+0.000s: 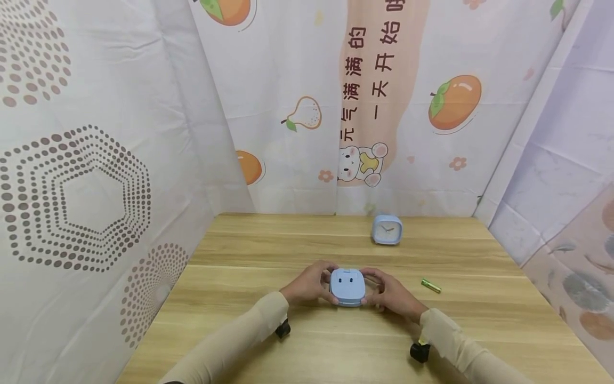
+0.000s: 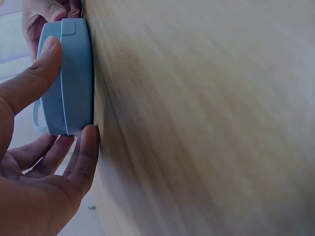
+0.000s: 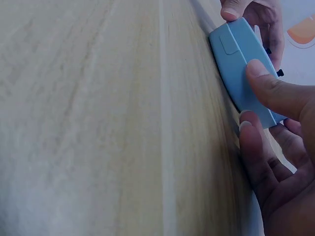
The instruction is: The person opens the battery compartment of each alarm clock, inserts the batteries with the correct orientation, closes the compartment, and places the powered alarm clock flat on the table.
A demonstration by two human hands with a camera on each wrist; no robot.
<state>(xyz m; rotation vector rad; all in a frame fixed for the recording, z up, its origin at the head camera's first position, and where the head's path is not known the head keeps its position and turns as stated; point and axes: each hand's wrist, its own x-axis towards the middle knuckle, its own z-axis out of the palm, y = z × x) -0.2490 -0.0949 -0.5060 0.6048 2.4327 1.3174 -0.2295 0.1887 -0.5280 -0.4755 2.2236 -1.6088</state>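
Note:
A light-blue rounded-square clock (image 1: pixel 347 288) lies back side up on the wooden table, two small black knobs showing on top. From its left side my left hand (image 1: pixel 312 284) grips it, the thumb near its front corner and the fingers at the far corner. On the opposite side my right hand (image 1: pixel 392 293) holds it in the same way. In the left wrist view the side of the clock (image 2: pixel 76 78) sits close against the tabletop, with a seam running along it. The right wrist view shows the right thumb (image 3: pixel 268 86) pressed on its edge. Its face is hidden underneath.
Another light-blue clock (image 1: pixel 387 230) stands upright at the back of the table (image 1: pixel 268 245), dial forward. A green battery (image 1: pixel 431 286) lies to the right of my right hand. Printed curtains (image 1: pixel 297 160) hang behind the table and along both sides.

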